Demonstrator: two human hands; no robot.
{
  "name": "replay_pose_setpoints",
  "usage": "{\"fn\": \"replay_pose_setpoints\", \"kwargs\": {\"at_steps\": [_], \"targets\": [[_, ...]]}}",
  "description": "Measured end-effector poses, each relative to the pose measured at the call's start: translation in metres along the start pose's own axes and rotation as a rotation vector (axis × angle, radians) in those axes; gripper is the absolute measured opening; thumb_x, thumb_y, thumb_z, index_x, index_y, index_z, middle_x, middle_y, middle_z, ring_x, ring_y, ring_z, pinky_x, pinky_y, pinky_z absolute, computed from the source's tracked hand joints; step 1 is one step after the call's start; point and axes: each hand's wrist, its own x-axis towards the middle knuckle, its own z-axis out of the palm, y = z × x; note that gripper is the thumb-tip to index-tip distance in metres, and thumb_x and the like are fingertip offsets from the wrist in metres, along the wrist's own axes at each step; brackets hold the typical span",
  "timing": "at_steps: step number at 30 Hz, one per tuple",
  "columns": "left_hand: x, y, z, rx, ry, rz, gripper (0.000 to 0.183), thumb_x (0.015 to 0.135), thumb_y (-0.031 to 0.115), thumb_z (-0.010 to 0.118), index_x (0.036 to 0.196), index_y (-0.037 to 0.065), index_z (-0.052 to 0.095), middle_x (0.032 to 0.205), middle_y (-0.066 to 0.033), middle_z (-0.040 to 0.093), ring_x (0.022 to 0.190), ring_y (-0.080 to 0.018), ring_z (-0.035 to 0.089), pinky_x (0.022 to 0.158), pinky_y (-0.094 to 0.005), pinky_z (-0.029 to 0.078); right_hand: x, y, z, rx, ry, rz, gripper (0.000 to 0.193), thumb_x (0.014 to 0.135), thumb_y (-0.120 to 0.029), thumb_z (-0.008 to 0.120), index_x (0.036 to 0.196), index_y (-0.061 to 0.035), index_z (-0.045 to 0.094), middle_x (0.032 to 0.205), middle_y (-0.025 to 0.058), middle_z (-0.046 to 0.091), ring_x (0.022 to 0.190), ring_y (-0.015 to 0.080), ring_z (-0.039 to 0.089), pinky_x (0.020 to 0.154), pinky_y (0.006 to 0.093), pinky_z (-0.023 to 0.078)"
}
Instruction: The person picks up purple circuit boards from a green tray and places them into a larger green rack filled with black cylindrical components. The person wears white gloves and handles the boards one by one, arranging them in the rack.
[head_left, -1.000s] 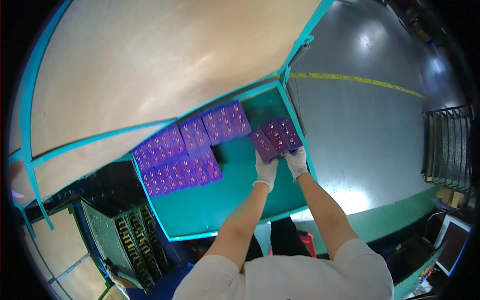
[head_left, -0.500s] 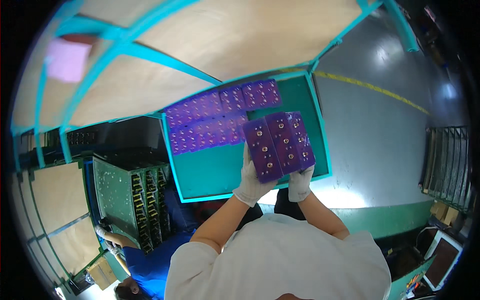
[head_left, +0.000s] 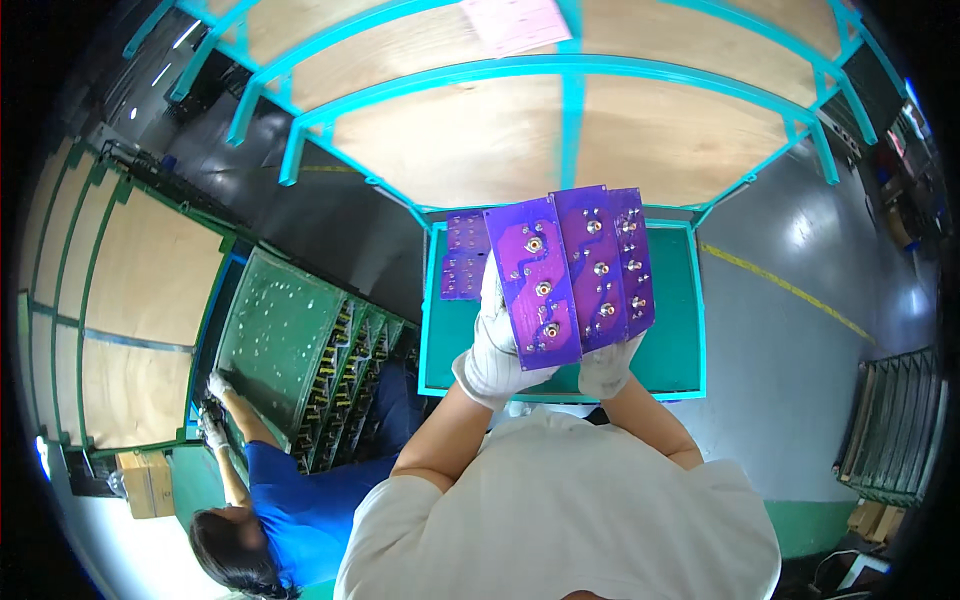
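Note:
Three purple circuit boards with metal connectors are held side by side, slightly fanned and overlapping, in front of me. My left hand, in a white glove, grips them at the lower left, its fingers partly hidden behind the boards. From below, my right hand, also gloved in white, holds their lower right edge. Beneath the held boards lies a green tray with a turquoise rim. More purple boards lie in its left part; the held boards and my left hand cover some of that area.
A turquoise frame with wooden panels stands beyond the tray. At left, a co-worker in blue has gloved hands at a green slotted rack. Another rack stands at far right, past a yellow floor line.
My view has turned left, bringing the wooden panels to the middle. The held boards look larger and nearer, and they cover more of the boards in the tray. Both hands keep their hold.

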Motion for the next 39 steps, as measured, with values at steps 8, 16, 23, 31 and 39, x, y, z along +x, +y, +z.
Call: {"fn": "replay_pose_setpoints", "kwargs": {"at_steps": [8,16,23,31,39], "targets": [[-0.053,0.062,-0.030,-0.352,-0.220,0.001,0.051,0.091,0.046,0.035,0.128,0.010,0.039,0.127,-0.0121,0.045,0.114,-0.0294,0.047,0.098,-0.0469,0.036,-0.023,-0.044,0.070,0.182,0.090,-0.008,0.038,0.082,-0.022,0.059,0.112,-0.0007,0.047,0.103,0.0066,0.058,0.088,0.0126,0.056,0.071,0.0301,0.047],[-0.075,0.086,-0.024,-0.061,-0.305,0.243,0.047,0.091,0.030,0.043,0.130,0.006,0.034,0.128,-0.0135,0.044,0.114,-0.0256,0.048,0.094,-0.0421,0.041,-0.001,-0.114,0.085,1.492,0.042,0.558,0.044,0.083,-0.019,0.058,0.118,-0.0007,0.039,0.112,0.0103,0.053,0.097,0.0170,0.055,0.078,0.0315,0.047],[-0.109,0.093,-0.026,0.719,-0.055,0.628,0.047,0.085,0.030,0.055,0.120,0.001,0.040,0.112,-0.0118,0.052,0.099,-0.0164,0.054,0.084,-0.0321,0.046,-0.023,-0.079,0.102,0.706,0.007,-0.009,0.050,0.086,-0.017,0.052,0.128,-0.0046,0.029,0.125,0.0124,0.046,0.108,0.0197,0.051,0.088,0.0361,0.047],[-0.107,0.058,-0.035,0.378,0.222,0.831,0.042,0.090,0.015,0.047,0.128,-0.001,0.037,0.121,-0.0108,0.051,0.107,-0.0174,0.051,0.089,-0.0318,0.044,-0.014,-0.100,0.082,1.815,-0.192,0.632,0.052,0.085,-0.017,0.056,0.128,-0.0037,0.029,0.125,0.0145,0.045,0.109,0.0226,0.050,0.086,0.0379,0.046],[-0.107,0.015,-0.045,1.067,0.471,0.761,0.037,0.087,0.006,0.047,0.123,-0.001,0.043,0.118,-0.0130,0.054,0.102,-0.0199,0.056,0.085,-0.0330,0.048,0.039,-0.078,0.051,1.938,-0.490,0.708,0.045,0.077,-0.014,0.044,0.119,-0.0001,0.045,0.113,0.0163,0.056,0.099,0.0263,0.059,0.083,0.0413,0.052]]}}
